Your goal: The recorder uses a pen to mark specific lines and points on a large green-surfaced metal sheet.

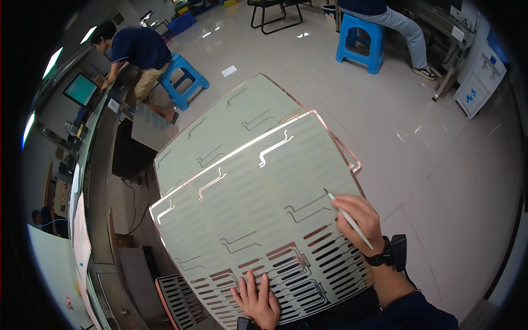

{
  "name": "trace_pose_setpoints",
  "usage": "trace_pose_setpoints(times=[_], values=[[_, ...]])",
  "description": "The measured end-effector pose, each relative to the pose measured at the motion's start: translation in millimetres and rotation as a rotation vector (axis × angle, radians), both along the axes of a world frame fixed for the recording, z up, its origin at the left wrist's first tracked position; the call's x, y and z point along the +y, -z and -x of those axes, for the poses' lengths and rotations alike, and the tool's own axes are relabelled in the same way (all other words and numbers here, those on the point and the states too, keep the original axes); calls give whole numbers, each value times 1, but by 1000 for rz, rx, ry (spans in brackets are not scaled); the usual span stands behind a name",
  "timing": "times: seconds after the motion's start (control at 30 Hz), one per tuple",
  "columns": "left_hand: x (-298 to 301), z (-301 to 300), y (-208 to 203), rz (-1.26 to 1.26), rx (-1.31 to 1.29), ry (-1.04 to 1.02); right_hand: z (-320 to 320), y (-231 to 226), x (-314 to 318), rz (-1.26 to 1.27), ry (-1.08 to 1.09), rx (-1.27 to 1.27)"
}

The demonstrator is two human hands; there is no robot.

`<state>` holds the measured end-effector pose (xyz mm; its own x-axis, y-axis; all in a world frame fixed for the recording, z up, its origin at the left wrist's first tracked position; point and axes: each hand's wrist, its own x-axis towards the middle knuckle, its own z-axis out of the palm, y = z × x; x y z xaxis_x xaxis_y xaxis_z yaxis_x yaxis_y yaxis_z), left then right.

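A large pale-green circuit board panel (247,203) with bright copper edges lies tilted in front of me. It has thin metal tracks and rows of dark slots. On its near part my left hand (257,300) rests flat with the fingers spread, holding nothing. My right hand (360,220) pinches a slim white pen-shaped tool (353,225) with a dark pointed tip. The tip is at the panel's surface on the right, close to the end of a thin bent track. A second similar panel (220,121) lies partly under the first, showing beyond its far edge.
Left of the panels runs a long workbench (99,192) with a monitor (81,89). One person (140,52) leans over it from a blue stool (184,80). At the far right another person sits on a blue stool (360,44), near a white cabinet (480,81). A slotted panel (181,302) stands low at left.
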<state>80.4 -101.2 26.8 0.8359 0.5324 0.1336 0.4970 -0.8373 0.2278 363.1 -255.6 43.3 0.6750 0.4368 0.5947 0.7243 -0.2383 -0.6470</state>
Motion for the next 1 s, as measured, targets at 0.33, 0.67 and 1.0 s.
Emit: trace_pose_setpoints(times=[0.33, 0.67, 1.0], values=[[-1, -1, -1, -5, -7, -6, -1, 4, 3, 17, 15, -45], [0, -2, 0, -12, -30, 18, -1, 1, -1, -30, -12, 21], [3, -4, -5, 5, -81, 18, 3, 6, -2, -20, 51, 119]])
